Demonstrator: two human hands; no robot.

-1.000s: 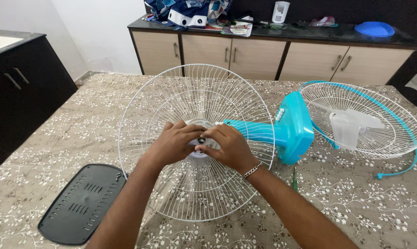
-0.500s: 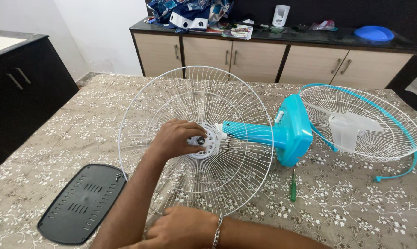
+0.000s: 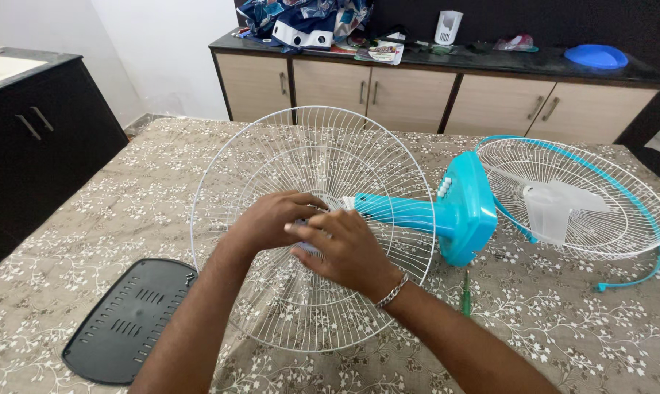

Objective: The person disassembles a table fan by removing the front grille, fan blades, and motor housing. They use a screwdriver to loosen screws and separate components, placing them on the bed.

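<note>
A white wire fan guard point(image 3: 271, 153) stands tilted on the table, fixed to a turquoise fan body point(image 3: 446, 211) that lies on its side. My left hand point(image 3: 268, 219) rests on the guard's centre hub, fingers curled around it. My right hand point(image 3: 341, 248), with a metal bracelet at the wrist, covers the same hub from the right and touches the left hand. The hub itself is hidden under both hands. I cannot tell whether the right hand holds a small part.
A second wire guard with a turquoise rim point(image 3: 614, 197) holds a translucent fan blade point(image 3: 552, 204) at the right. A black vented plate point(image 3: 129, 321) lies front left. A green screwdriver point(image 3: 465, 292) lies by the fan body. Cabinets point(image 3: 417, 91) stand behind the table.
My right hand has come up from the table's near edge back to the guard's hub, beside the left hand, which stayed on the hub.
</note>
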